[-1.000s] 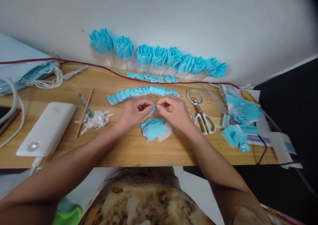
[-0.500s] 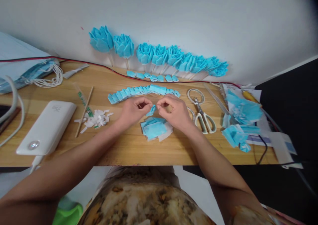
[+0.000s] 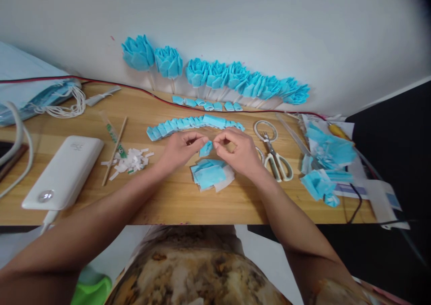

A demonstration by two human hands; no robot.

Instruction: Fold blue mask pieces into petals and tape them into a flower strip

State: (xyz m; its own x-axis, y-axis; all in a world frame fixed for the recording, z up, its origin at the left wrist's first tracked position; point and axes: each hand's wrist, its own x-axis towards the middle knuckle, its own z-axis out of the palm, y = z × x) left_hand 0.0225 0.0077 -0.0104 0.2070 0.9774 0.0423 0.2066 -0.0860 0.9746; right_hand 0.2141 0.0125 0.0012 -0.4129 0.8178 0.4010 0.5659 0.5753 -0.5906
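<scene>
Between my two hands is a small blue fabric petal (image 3: 205, 149), pinched at its corners above the desk. My left hand (image 3: 183, 150) is closed, thumb and forefinger on the petal's left upper side. On its right edge, my right hand (image 3: 237, 151) is closed in a pinch too. Just below lies a loose stack of blue and white fabric pieces (image 3: 210, 175). Behind my hands runs a curved row of folded blue petals (image 3: 183, 124), and a shorter row of blue pieces (image 3: 208, 105) lies farther back.
Blue fabric roses on sticks (image 3: 168, 63) lean along the wall. Scissors (image 3: 279, 161) lie to the right, before a heap of blue scraps (image 3: 330, 148). Leftward are white paper bits (image 3: 133, 160), a wooden stick (image 3: 115, 150) and a white power bank (image 3: 63, 172). A red-black cable (image 3: 134, 86) crosses behind.
The blue petal now shows more of its face between my fingertips, slightly turned. My hands have barely moved, with the right fingers a little farther from the left.
</scene>
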